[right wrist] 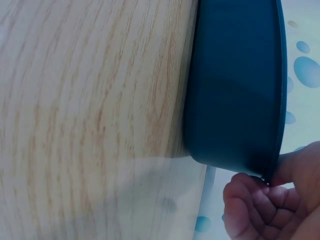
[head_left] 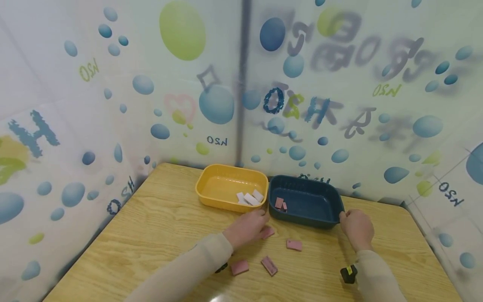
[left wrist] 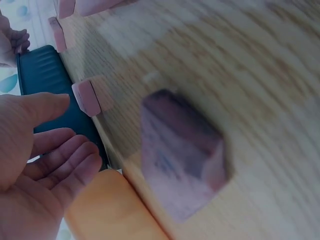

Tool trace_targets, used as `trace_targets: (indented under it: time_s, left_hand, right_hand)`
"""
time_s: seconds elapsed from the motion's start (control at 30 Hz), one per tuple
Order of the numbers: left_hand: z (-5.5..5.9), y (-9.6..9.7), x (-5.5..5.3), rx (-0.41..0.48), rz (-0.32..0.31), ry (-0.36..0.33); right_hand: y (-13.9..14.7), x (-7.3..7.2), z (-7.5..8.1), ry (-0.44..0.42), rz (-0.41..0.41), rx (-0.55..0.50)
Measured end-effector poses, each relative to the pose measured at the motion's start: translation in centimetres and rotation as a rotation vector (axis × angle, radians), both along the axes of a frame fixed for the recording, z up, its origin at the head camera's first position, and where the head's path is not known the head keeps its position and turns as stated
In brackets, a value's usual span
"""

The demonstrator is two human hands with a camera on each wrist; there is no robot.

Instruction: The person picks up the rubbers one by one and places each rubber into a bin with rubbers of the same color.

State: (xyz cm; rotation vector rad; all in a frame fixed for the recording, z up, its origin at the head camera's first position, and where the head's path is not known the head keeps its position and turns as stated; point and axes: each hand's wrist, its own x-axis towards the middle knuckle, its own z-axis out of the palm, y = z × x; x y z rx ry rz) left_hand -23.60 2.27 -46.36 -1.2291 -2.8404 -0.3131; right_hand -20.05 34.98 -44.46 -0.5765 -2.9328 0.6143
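Note:
My left hand (head_left: 247,226) reaches over the table in front of the two trays, its thumb spread from loosely bent fingers and nothing between them in the left wrist view. Close beside it lies a small pink block (head_left: 268,232). Other pink blocks (head_left: 294,245) lie nearer to me on the wood, one with dark marks (left wrist: 175,160) large in the left wrist view. With thumb and fingers, my right hand (head_left: 356,228) pinches the rim at the right front corner of the dark blue tray (right wrist: 235,90). A few pink pieces (head_left: 279,203) sit in that tray's left end.
Left of the blue tray, side by side with it, stands a yellow tray (head_left: 211,201) holding several white blocks (head_left: 250,199) at its right end. Both trays are at the back of the wooden table (head_left: 151,235), near a wall (head_left: 181,138) with printed bubbles and letters.

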Motion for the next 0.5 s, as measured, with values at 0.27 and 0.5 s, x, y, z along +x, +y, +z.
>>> trace_targets:
  time_s: [0.27,0.5]
  left_hand:
    - [-0.30,0.01,0.09,-0.023,0.011,0.007]
    - [-0.68,0.01,0.11,-0.007,-0.014,0.064]
  right_hand:
    - [-0.19,0.09,0.12,0.012,0.003,-0.004]
    - [-0.07,0.15,-0.31,0.047,0.012,0.010]
